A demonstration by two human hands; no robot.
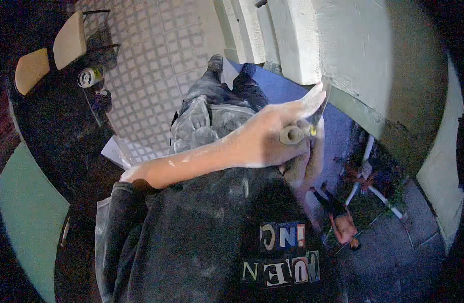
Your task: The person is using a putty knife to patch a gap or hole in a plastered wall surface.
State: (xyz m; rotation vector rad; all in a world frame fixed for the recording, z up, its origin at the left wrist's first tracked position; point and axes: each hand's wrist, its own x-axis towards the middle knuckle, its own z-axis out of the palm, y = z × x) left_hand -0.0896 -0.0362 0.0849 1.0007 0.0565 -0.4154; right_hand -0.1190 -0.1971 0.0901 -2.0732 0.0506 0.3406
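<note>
Against the pale wall (343,45), left hand (275,136) grips putty knife (313,118) by its handle, blade tip touching the wall edge; right hand (305,169) tucked beneath, grip unclear.

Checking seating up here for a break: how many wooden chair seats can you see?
2. Both at upper left by the checkered floor: one wooden seat nearer the edge, the other wooden seat just right of it. More may be hidden in the dark.
</note>
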